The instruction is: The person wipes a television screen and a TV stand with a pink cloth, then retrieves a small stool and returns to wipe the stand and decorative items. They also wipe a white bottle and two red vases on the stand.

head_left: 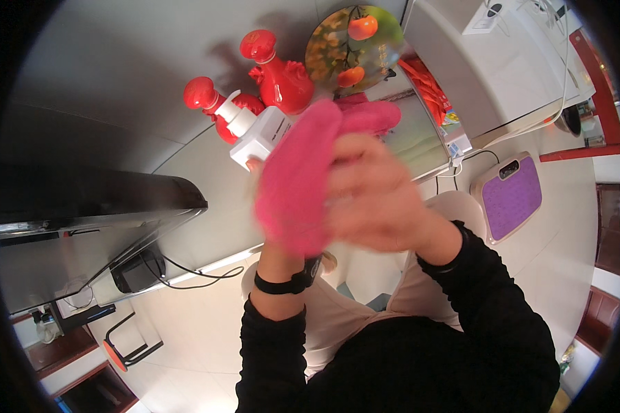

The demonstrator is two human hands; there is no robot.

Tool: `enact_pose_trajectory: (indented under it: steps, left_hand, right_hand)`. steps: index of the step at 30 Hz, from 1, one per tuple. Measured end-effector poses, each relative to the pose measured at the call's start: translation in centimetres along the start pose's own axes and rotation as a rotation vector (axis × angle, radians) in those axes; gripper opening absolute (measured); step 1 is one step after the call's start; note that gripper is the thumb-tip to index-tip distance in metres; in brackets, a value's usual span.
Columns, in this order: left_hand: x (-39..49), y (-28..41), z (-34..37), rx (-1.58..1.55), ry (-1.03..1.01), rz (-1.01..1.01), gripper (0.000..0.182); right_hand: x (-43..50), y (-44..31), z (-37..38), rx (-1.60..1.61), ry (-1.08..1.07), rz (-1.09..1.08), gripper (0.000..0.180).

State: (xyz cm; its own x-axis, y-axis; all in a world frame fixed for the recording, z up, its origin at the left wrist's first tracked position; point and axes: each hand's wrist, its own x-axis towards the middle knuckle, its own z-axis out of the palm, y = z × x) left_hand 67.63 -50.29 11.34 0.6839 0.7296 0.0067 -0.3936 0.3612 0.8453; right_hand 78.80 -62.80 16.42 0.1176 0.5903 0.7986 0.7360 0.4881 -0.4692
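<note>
A white pump bottle (pixel 261 135) is tilted in front of me, its pump head towards the upper left. My left hand (pixel 254 166) holds it, though a pink cloth (pixel 297 191) covers most of that hand and the bottle's lower part. Only a fingertip shows at the bottle's side. My right hand (pixel 380 199), blurred by motion, has its fingers closed on the same cloth, on the right side. A folded end of the cloth sticks out beyond the right fingers.
Two red ceramic bottles (pixel 284 85) and a round picture plate (pixel 356 49) stand against the wall behind. A black television (pixel 93 217) is at the left, with loose cables (pixel 206 281). To the right are a white cabinet (pixel 488 72) and a purple vibration plate (pixel 511 196).
</note>
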Motion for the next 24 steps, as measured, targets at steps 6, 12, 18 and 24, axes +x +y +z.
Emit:
enact_pose_trajectory:
  steps: [6, 12, 18, 24]
  left_hand:
    - [-0.4, -1.2, 1.9, -0.084, 0.015, -0.026, 0.068]
    - [-0.8, -2.5, 2.3, -0.061, 0.036, -0.012, 0.067]
    - [-0.4, -1.3, 1.3, 0.068, -0.177, -0.084, 0.067]
    - [0.1, 0.1, 1.9, -0.093, -0.060, -0.078, 0.073]
  right_hand:
    - [0.2, 0.0, 4.2, -0.258, -0.172, 0.022, 0.038]
    - [-0.3, 1.9, 3.2, -0.302, -0.019, 0.131, 0.044]
    - [0.1, 2.7, 2.7, 0.033, 0.139, 0.354, 0.074]
    - [-0.7, 1.3, 3.1, 0.098, -0.017, 0.601, 0.093]
